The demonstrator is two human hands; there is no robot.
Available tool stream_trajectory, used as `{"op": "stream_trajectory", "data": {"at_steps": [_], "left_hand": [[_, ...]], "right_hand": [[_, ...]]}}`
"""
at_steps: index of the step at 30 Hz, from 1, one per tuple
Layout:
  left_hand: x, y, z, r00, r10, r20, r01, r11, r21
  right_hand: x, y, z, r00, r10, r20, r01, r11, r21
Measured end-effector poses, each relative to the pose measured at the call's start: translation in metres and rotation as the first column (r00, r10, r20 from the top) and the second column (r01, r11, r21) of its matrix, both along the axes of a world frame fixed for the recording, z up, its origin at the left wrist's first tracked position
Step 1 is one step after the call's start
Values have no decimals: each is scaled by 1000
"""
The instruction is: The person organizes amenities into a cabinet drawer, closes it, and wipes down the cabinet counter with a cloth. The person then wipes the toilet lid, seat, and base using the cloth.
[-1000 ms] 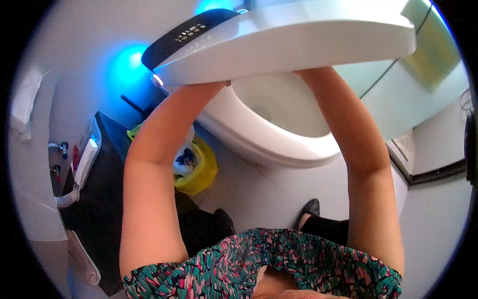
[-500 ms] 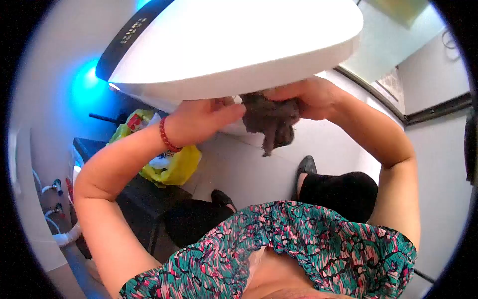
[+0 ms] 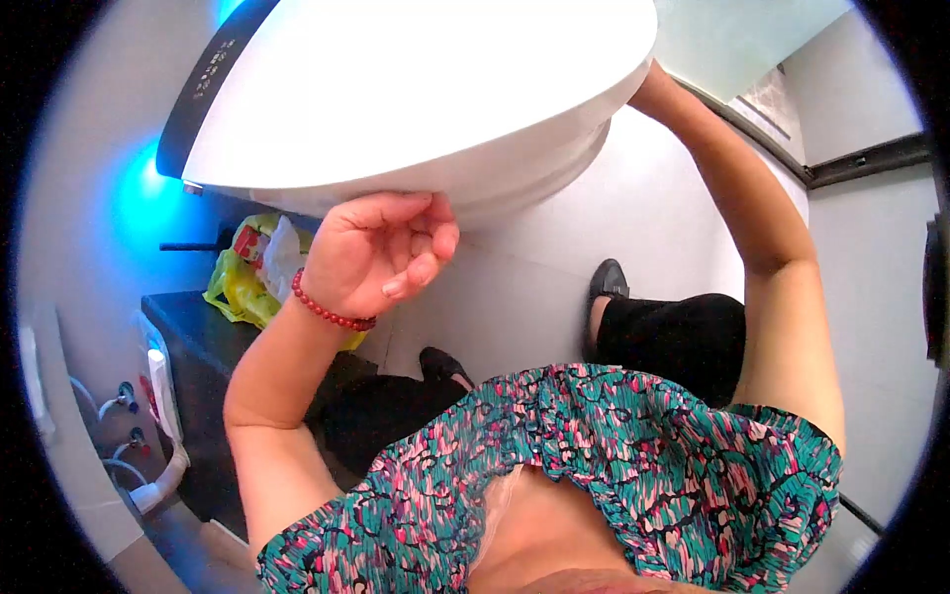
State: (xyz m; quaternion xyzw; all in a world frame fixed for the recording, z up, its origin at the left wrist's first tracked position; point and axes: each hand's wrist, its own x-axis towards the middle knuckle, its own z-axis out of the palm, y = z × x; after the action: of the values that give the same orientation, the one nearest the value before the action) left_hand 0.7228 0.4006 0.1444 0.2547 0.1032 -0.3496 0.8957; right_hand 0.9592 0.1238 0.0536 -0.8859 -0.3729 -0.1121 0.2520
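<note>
A white toilet [image 3: 426, 89] with a closed, glossy lid and a dark control strip [image 3: 213, 74] fills the upper middle of the head view. My left hand [image 3: 381, 247], with a red bead bracelet [image 3: 332, 312] at the wrist, is palm up at the lid's near edge. Its fingers are loosely curled and apart, and nothing shows in them. My right hand [image 3: 648, 87] reaches round the toilet's right side. The rim hides its fingers, so what it holds or touches cannot be seen.
A yellow plastic bag [image 3: 242, 282] with wrappers sits by a dark cabinet [image 3: 203, 346] on the left. Beyond it are water valves [image 3: 127, 398] and a white handheld sprayer [image 3: 163, 386]. A glass panel [image 3: 732, 49] and a dark floor track [image 3: 866, 161] lie to the right.
My right hand has moved up and behind the toilet's rim, and the dark grey cloth it held is out of sight. My left hand has turned palm up, away from the cloth.
</note>
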Motion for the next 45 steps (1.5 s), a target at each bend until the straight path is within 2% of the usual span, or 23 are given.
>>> {"op": "stream_trajectory", "data": {"at_steps": [1,2,4,5,10,13,15,19,22,24,26,27,28,29,32,36,37,38,39,40,41,42,45], "left_hand": [[1,0,-1,1000,4,21,-4,1000,13],[0,1,-3,999,14,41,-15,1000,22],[-1,3,4,1000,-4,8,4,1000,5],[-1,4,7,999,-39,-16,39,999,-10],[-1,4,1,997,-33,-75,31,999,-15],[3,2,1,992,-66,-107,58,995,-84],[0,0,5,999,11,-44,-16,993,-116],[-4,-4,-6,993,49,-104,-56,997,-59],[-2,-7,-18,998,37,-43,-37,999,5],[-2,-5,-1,976,83,201,-104,990,94],[7,7,27,845,109,524,-128,992,-1],[10,13,43,817,218,533,-192,976,-105],[17,22,60,749,98,655,-63,995,-77],[17,24,78,698,93,710,-114,993,-18],[19,48,108,633,116,766,-271,959,78],[14,74,150,627,164,762,-370,923,106],[9,76,154,500,370,783,-776,592,216],[5,79,156,291,485,825,-955,95,281],[-2,97,150,236,66,970,-972,8,236],[1,94,142,104,-429,898,-851,-506,-143],[0,107,150,235,-753,615,-603,-609,-515],[-2,126,157,488,-835,256,-323,-444,-836],[27,175,156,549,-738,392,-277,-603,-748]], "right_hand": [[1,2,3,994,-25,103,41,987,-156],[-9,2,9,996,-17,93,31,987,-156],[-48,-5,24,1000,19,-24,-18,998,52],[-69,-6,37,993,84,80,-87,996,36],[-154,33,52,908,410,82,-418,898,138],[-173,66,50,855,508,102,-516,854,72],[-174,72,50,737,626,255,-629,773,-80],[-162,17,42,733,625,269,-620,776,-114],[-163,-21,37,872,458,174,-459,888,-36],[-162,-33,39,976,214,32,-216,960,176],[-159,-38,42,984,119,-131,-73,947,312],[-155,-39,44,970,96,-223,-2,921,390],[-153,-38,47,946,82,-314,76,886,458],[-150,-37,51,860,164,-483,178,791,586],[-129,-33,61,897,207,-391,171,652,739],[-89,-29,64,955,122,-269,121,668,734],[-84,-22,64,948,94,-303,132,752,646],[-78,-15,63,942,58,-332,143,822,551],[-66,-8,56,960,8,-280,98,926,365],[-50,2,41,976,3,-216,38,982,184],[-40,15,37,993,-76,-87,80,996,33],[-30,27,36,989,-134,57,140,984,-112],[21,57,42,991,-133,-25,130,987,-91]]}}
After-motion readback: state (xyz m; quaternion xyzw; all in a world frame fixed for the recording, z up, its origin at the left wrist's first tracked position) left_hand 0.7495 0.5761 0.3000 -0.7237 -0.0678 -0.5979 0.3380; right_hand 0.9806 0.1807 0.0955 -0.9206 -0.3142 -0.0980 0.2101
